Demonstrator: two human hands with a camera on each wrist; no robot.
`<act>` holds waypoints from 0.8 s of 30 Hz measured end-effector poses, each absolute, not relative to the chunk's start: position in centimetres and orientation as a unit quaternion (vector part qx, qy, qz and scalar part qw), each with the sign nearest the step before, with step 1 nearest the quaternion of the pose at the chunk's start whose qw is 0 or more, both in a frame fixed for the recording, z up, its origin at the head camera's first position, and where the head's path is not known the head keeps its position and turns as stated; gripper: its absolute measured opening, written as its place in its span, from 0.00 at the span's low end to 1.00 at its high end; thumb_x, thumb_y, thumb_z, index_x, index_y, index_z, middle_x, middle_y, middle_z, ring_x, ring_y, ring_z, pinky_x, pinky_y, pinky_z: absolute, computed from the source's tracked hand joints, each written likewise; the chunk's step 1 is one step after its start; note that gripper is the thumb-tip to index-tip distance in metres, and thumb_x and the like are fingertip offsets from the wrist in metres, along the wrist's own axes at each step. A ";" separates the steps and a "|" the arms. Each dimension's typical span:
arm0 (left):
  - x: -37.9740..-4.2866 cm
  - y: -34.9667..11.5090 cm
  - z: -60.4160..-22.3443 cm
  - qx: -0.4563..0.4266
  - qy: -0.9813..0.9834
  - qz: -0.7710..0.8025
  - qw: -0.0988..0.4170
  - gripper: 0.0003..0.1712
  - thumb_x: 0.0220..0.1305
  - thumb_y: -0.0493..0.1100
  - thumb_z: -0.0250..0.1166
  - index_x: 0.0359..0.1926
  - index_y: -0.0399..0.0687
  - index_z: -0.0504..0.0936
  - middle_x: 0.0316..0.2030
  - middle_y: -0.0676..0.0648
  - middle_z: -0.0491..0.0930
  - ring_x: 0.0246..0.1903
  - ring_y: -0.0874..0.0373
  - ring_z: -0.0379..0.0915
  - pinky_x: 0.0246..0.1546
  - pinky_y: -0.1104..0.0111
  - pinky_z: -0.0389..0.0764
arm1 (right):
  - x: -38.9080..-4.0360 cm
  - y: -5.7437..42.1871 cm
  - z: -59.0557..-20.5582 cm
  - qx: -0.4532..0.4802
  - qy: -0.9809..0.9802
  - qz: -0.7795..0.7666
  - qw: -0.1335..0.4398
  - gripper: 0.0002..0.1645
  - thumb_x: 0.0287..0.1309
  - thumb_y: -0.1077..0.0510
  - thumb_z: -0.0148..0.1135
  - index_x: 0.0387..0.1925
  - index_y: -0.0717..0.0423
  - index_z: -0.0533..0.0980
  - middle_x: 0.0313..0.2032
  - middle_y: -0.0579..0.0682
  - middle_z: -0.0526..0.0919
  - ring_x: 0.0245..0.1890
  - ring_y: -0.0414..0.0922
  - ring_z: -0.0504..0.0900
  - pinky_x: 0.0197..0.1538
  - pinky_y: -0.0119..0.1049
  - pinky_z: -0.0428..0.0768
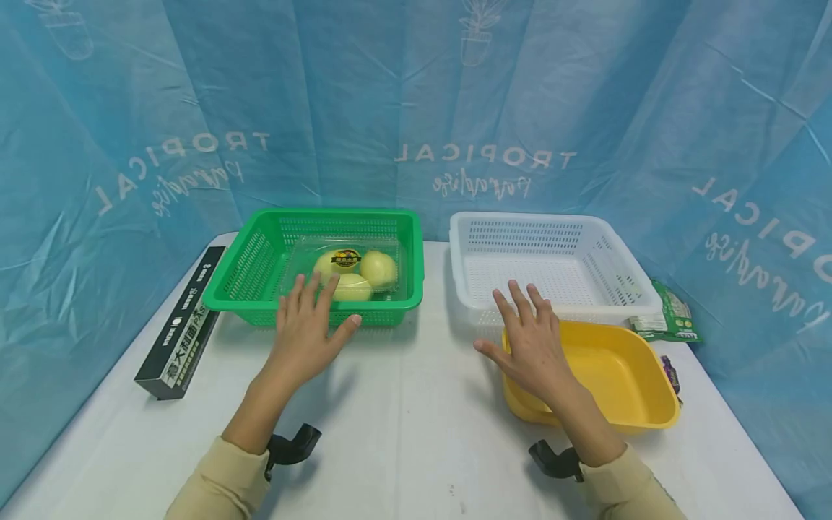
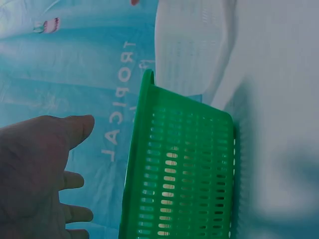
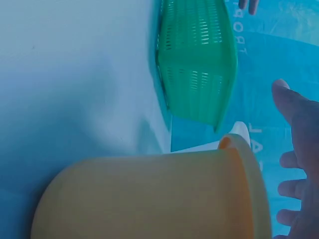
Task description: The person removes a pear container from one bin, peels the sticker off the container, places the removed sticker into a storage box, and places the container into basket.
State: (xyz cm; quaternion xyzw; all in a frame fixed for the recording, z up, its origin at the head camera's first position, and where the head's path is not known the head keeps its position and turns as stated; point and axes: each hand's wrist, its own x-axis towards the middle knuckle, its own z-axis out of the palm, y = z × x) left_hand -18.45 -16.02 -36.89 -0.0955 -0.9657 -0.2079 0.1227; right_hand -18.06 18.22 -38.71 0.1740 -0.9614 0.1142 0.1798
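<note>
My left hand (image 1: 304,334) is spread in the head view, its fingertips overlapping the front rim of a green basket (image 1: 243,303). Inside that basket lies a clear plastic box (image 1: 299,271) with a black-and-yellow label, holding three pale yellow-green round fruits (image 1: 378,270). The left wrist view shows the thumb and fingers beside the green basket's wall (image 2: 184,164), with nothing held. My right hand (image 1: 534,347), fingers also spread, hovers by the left edge of a yellow tub (image 1: 617,375). Its fingertips overlap the front of a white basket (image 1: 526,249); it holds nothing.
A long black box (image 1: 185,318) with printed characters lies left of the green basket. At the right, a green packet (image 1: 669,314) sits beside the white basket, and a small purple-wrapped item (image 1: 672,375) is partly hidden behind the tub. A blue printed curtain (image 1: 422,94) surrounds the white table (image 1: 416,433).
</note>
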 end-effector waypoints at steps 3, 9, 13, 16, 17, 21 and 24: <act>-18.7 -16.4 -36.9 -0.095 -0.963 -0.214 0.131 0.45 0.64 0.63 0.54 0.73 0.47 0.50 0.72 0.33 0.46 0.72 0.34 0.34 0.65 0.32 0.40 | -18.1 18.1 -38.7 0.179 -0.958 0.121 0.187 0.52 0.51 0.36 0.63 0.71 0.53 0.55 0.73 0.59 0.50 0.72 0.62 0.46 0.67 0.64 0.53; -19.1 -17.0 -36.7 -0.092 -0.960 -0.226 0.141 0.44 0.64 0.61 0.55 0.73 0.48 0.51 0.71 0.32 0.47 0.72 0.33 0.35 0.65 0.32 0.40 | -18.1 17.6 -38.7 0.180 -0.956 0.136 0.187 0.50 0.52 0.36 0.63 0.70 0.53 0.57 0.72 0.59 0.53 0.71 0.61 0.48 0.66 0.62 0.56; -19.4 -17.4 -36.7 -0.085 -0.956 -0.234 0.154 0.43 0.64 0.59 0.56 0.72 0.46 0.52 0.70 0.31 0.49 0.71 0.32 0.36 0.64 0.32 0.43 | -18.3 17.1 -38.7 0.183 -0.953 0.151 0.190 0.49 0.53 0.36 0.62 0.69 0.53 0.58 0.71 0.59 0.55 0.70 0.61 0.50 0.66 0.61 0.57; -19.7 -17.7 -36.5 -0.081 -0.953 -0.241 0.163 0.42 0.64 0.57 0.57 0.72 0.44 0.53 0.70 0.31 0.50 0.71 0.32 0.37 0.63 0.32 0.45 | -18.5 16.7 -38.6 0.186 -0.950 0.163 0.193 0.47 0.53 0.36 0.62 0.69 0.52 0.59 0.71 0.58 0.56 0.70 0.60 0.52 0.65 0.61 0.58; -19.8 -17.8 -36.5 -0.079 -0.953 -0.242 0.165 0.41 0.65 0.57 0.57 0.71 0.44 0.53 0.70 0.30 0.50 0.71 0.32 0.38 0.63 0.32 0.45 | -18.5 16.6 -38.6 0.187 -0.949 0.167 0.193 0.47 0.53 0.37 0.62 0.69 0.52 0.59 0.71 0.58 0.57 0.69 0.60 0.52 0.65 0.60 0.58; -20.1 -18.2 -36.5 -0.074 -0.951 -0.248 0.171 0.40 0.65 0.55 0.56 0.71 0.43 0.54 0.69 0.30 0.51 0.70 0.32 0.39 0.64 0.33 0.46 | -18.5 16.0 -38.5 0.193 -0.944 0.188 0.192 0.45 0.54 0.38 0.62 0.68 0.53 0.60 0.70 0.58 0.59 0.68 0.60 0.54 0.66 0.60 0.58; -20.4 -18.5 -36.4 -0.072 -0.948 -0.255 0.178 0.39 0.65 0.54 0.56 0.70 0.42 0.55 0.69 0.30 0.52 0.70 0.32 0.41 0.62 0.32 0.48 | -18.5 15.5 -38.3 0.197 -0.940 0.205 0.188 0.44 0.54 0.39 0.62 0.68 0.53 0.61 0.69 0.58 0.60 0.67 0.60 0.56 0.66 0.59 0.57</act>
